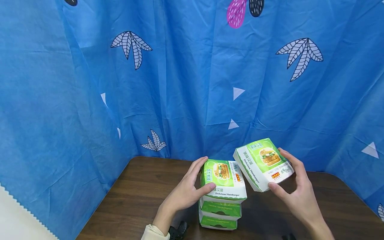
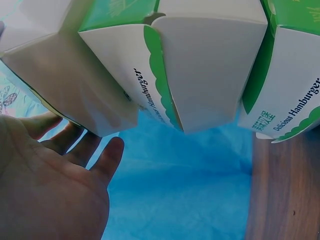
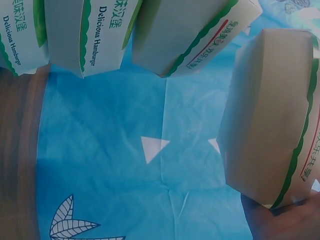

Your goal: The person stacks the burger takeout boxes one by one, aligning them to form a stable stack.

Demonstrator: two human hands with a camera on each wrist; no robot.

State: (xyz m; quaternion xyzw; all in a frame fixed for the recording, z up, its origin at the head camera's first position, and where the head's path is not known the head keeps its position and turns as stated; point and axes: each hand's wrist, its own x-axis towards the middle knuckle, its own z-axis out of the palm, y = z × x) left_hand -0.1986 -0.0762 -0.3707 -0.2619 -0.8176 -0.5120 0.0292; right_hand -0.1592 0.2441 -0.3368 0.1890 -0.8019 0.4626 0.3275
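Observation:
Three green-and-white hamburger boxes stand stacked on the table. My left hand [image 1: 183, 192] grips the top hamburger box [image 1: 223, 181], thumb on its near upper edge and fingers along its far left side. Below it sit a middle box [image 1: 221, 210] and a bottom box [image 1: 218, 223]; the top one is turned slightly against them. To the right, my right hand [image 1: 300, 198] holds another hamburger box [image 1: 264, 163] in the air by its right side, tilted. That box's left corner comes close to the stack's top box. In the right wrist view the raised box [image 3: 270, 115] hides most of the fingers.
The dark wooden table [image 1: 126, 206] extends to both sides of the stack. Behind it hangs a blue patterned curtain [image 1: 186, 83], close to the table's back edge. A white surface [image 1: 18, 216] shows at the lower left.

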